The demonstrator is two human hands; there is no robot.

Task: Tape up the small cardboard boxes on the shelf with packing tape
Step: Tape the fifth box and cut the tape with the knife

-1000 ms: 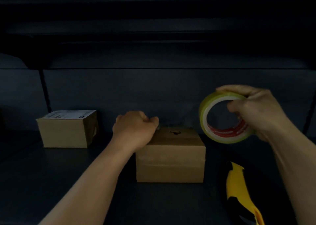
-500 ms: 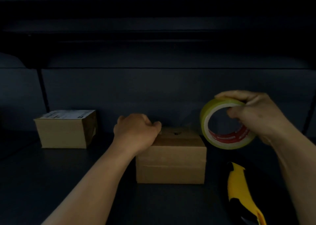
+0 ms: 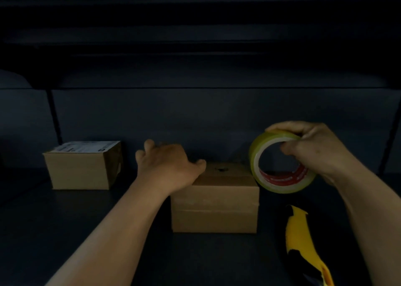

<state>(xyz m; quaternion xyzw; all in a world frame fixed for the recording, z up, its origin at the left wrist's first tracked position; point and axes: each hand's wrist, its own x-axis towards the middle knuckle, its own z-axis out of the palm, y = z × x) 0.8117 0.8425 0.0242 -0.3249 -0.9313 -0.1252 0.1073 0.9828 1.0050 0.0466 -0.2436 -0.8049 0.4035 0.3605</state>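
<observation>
A small brown cardboard box (image 3: 214,203) stands in the middle of the dark shelf, flaps down, with a dark spot on its top. My left hand (image 3: 167,166) rests on the box's top left corner, fingers loosely spread and thumb on the lid. My right hand (image 3: 312,149) holds a roll of clear yellowish packing tape (image 3: 280,177) with a red and white core, upright, just right of and above the box. A second cardboard box (image 3: 83,168) with a white label on top sits further left.
A yellow and black utility knife (image 3: 303,240) lies on the dark shelf surface (image 3: 54,231) at the front right, under my right forearm. A dark back wall and an upper shelf close in the space behind and above. Thin dark uprights stand at both sides.
My right hand has lowered the tape roll towards the box's right side. My left hand has loosened from a fist, its fingers now spread over the box's left corner.
</observation>
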